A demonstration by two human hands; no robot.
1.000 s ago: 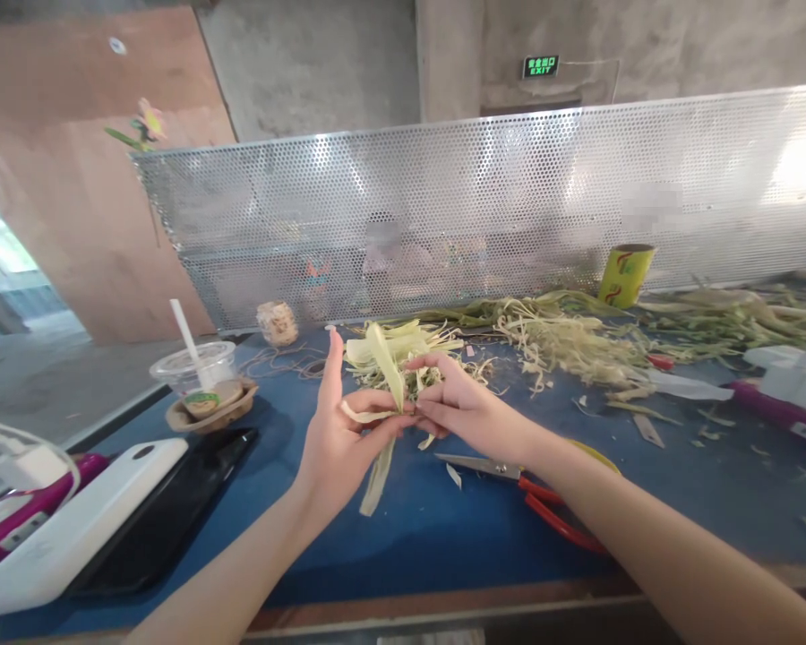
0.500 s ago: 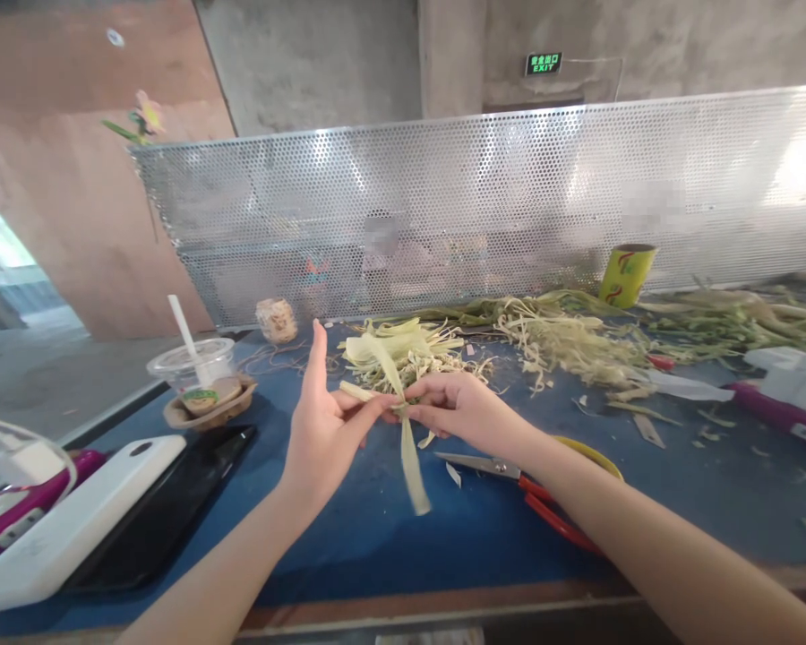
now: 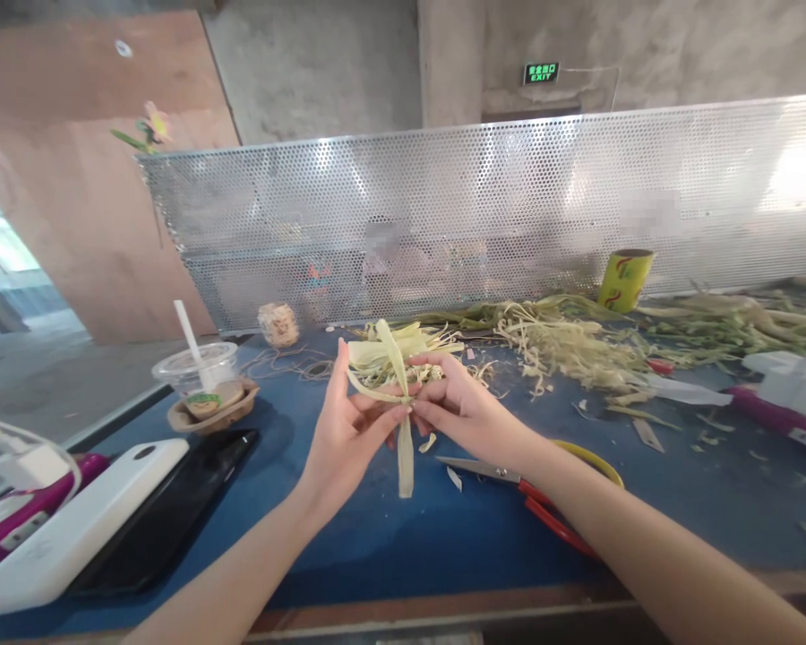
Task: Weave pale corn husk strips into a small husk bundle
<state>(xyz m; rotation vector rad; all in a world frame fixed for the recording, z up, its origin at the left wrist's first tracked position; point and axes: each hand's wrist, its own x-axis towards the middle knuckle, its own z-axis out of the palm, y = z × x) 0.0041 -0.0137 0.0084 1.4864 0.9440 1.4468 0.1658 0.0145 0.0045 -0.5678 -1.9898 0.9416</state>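
Note:
Between my two hands, above the blue table, are pale green strips of dried leaf (image 3: 407,461), crossing at one point. One strip stands upright and hangs down below the crossing; another curves off to the left. My left hand (image 3: 355,421) pinches the crossing from the left, its thumb against the strips. From the right, my right hand (image 3: 460,408) pinches the same spot with thumb and fingertips. Just behind them lies a pile of pale leaf strips (image 3: 430,340). Scissors (image 3: 551,511) with red and yellow handles rest partly under my right forearm.
On the left are a black phone (image 3: 167,520), a white power bank (image 3: 87,520), a plastic cup with a straw (image 3: 201,363) and a ball of twine (image 3: 278,324). Shredded fibre (image 3: 564,345) and a yellow tube (image 3: 626,279) lie toward the back right, before a perforated metal screen (image 3: 443,215).
Both hands stay at the crossing. The left-pointing strip now bends into a curve, the upper strip stands straighter, and the lower end hangs more vertically. My left hand has shifted slightly right.

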